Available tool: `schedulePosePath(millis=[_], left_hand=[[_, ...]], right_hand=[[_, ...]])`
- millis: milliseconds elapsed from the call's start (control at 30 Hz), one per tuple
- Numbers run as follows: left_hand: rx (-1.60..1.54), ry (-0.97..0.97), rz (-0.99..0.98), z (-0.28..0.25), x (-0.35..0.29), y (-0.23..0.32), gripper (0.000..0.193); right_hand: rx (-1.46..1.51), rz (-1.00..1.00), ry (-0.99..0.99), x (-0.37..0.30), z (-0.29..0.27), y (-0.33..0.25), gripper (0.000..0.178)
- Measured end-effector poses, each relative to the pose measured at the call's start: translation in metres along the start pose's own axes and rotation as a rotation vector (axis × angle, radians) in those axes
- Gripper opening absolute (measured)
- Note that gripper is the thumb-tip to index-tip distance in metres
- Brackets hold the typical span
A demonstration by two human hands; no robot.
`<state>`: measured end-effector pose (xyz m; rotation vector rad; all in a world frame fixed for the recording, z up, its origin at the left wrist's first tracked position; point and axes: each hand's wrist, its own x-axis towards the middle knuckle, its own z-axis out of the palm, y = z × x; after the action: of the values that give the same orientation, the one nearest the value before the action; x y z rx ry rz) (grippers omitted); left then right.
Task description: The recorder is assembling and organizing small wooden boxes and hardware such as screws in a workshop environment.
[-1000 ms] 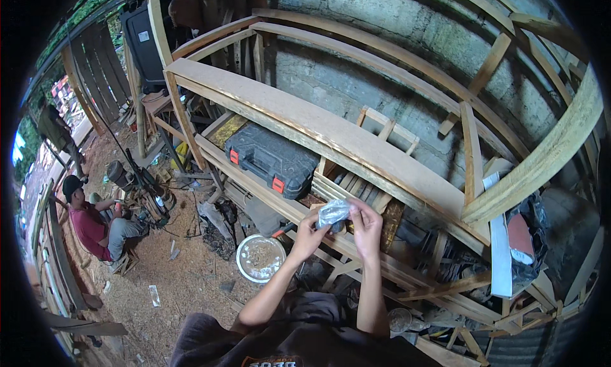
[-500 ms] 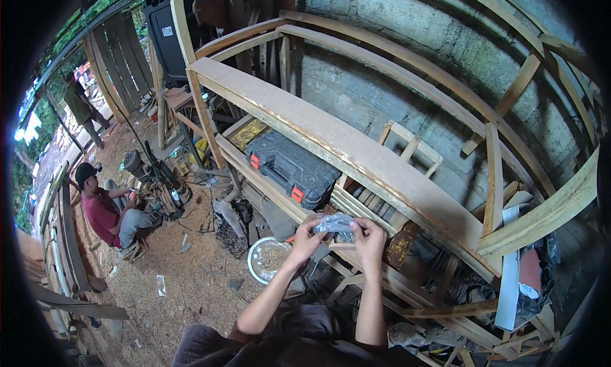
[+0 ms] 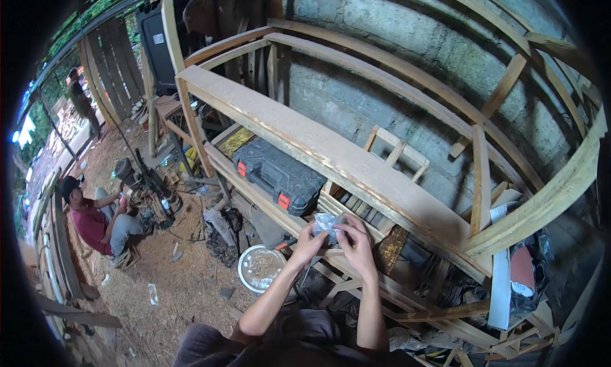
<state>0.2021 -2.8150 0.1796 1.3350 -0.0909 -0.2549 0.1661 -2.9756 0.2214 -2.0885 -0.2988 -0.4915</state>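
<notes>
A small clear plastic bag [image 3: 327, 223], crumpled and shiny with something dark inside, is held up between both hands in front of the wooden frame. My left hand [image 3: 309, 245] grips its left side, fingers closed on the plastic. My right hand [image 3: 356, 242] pinches the right side with thumb and fingers. What the bag contains cannot be made out. Just beyond the hands lies a black tool case [image 3: 280, 176] with red-orange latches, on the lower shelf. A long wooden plank [image 3: 331, 154] runs above it.
A white round basin [image 3: 262, 269] sits on the sawdust-strewn floor left of my forearms. A person in a red shirt [image 3: 92, 224] sits low at the left; another person [image 3: 81, 100] stands farther back. A white board [image 3: 501, 271] leans at the right. A concrete block wall [image 3: 382, 62] rises behind.
The bag has gone from stretched flat between my hands to bunched up. My right hand has turned inward, closer to the left. The view has shifted slightly.
</notes>
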Motion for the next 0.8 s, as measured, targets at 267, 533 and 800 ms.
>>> schedulePosePath(millis=[267,533,800], left_hand=[[0.01,-0.12,0.094,-0.025,-0.017,0.029,0.042],[0.21,0.105,0.064,-0.052,-0.024,0.042,0.046],[0.402,-0.328,0.182,-0.125,-0.017,0.074,0.089]], right_hand=[[0.137,0.249,-0.142,-0.002,0.028,-0.015,0.049],[-0.187,-0.025,-0.218,0.011,0.066,-0.069,0.093],[-0.032,0.076,-0.066,0.017,0.127,-0.066,0.047]])
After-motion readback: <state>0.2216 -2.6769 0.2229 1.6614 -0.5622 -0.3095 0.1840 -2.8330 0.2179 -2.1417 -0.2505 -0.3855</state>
